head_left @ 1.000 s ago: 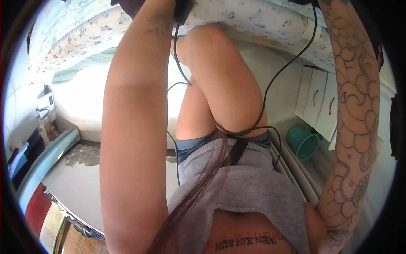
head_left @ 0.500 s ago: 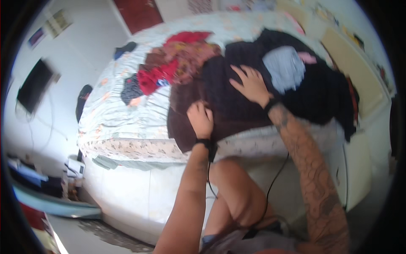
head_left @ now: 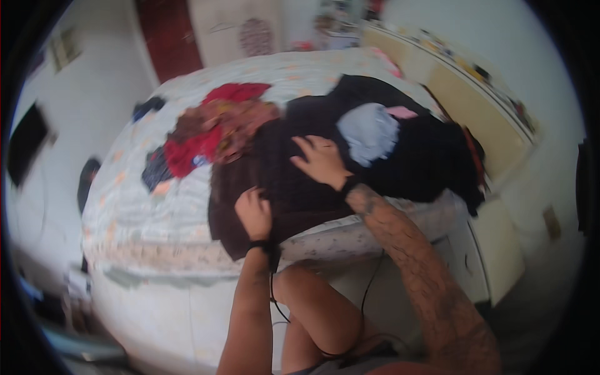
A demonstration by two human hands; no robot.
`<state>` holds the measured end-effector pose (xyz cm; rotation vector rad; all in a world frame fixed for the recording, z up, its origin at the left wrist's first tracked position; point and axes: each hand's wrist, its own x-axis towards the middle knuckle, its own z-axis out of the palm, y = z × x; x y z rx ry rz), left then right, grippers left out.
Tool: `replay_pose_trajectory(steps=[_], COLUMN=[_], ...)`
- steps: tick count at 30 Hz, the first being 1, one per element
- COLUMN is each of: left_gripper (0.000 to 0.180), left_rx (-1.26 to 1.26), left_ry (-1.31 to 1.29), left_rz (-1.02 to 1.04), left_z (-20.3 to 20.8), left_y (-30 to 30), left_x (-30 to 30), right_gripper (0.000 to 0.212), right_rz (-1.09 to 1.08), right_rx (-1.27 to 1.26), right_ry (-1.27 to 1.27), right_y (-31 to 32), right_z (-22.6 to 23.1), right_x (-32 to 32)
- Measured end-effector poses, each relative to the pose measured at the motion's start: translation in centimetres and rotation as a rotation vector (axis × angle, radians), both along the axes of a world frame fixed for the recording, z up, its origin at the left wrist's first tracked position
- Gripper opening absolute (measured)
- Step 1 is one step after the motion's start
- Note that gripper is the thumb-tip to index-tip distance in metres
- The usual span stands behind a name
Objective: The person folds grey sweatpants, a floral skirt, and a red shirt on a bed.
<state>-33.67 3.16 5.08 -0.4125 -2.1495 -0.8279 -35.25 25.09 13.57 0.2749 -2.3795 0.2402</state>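
Note:
My left hand [head_left: 255, 214] rests on a dark brown cloth [head_left: 231, 181] near the front edge of the bed, its fingers bent into the fabric. Spread over a large black cloth [head_left: 281, 150], my right hand [head_left: 322, 164] lies flat with fingers apart. The black and brown fabrics overlap, and I cannot tell whether they are one piece. Just beyond my right hand, a crumpled light blue garment [head_left: 367, 132] sits on top of the black fabric, beside a small pink cloth [head_left: 401, 112].
The bed [head_left: 125, 212] has a pale flowered sheet. Red and patterned clothes [head_left: 219, 128] form a pile at left, with a dark grey cloth [head_left: 156, 169] beside it. A cream headboard [head_left: 450, 87] borders the right side. Cables [head_left: 369, 290] hang near my wrists.
The whole view has shifted, so the bed and both hands appear lower and further left. Both hands remain at about the same places on the fabrics.

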Motion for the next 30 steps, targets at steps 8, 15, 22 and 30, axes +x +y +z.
replay_pose_trajectory(steps=[8, 15, 22, 30], left_gripper=[0.019, 0.02, 0.019, 0.021], left_rx=[-0.046, -0.017, -0.078, -0.106], left_ry=[0.07, 0.066, 0.072, 0.043], left_rz=[-0.024, -0.062, -0.004, -0.019], left_z=[-0.7, -0.6, -0.5, -0.8], left_y=[2.5, 2.4, 1.1, 2.2], left_x=[0.1, 0.4, -0.1, -0.1], right_gripper=[0.057, 0.056, 0.058, 0.06], right_rz=[-0.026, -0.071, 0.003, -0.032], right_rx=[-0.084, -0.049, -0.132, -0.15], right_ry=[-0.112, -0.075, -0.077, -0.072], right_y=[2.2, 2.0, 0.8, 1.7], right_z=[0.0, 0.1, -0.3, -0.5], right_x=[1.8, 2.5, 0.9, 1.4])
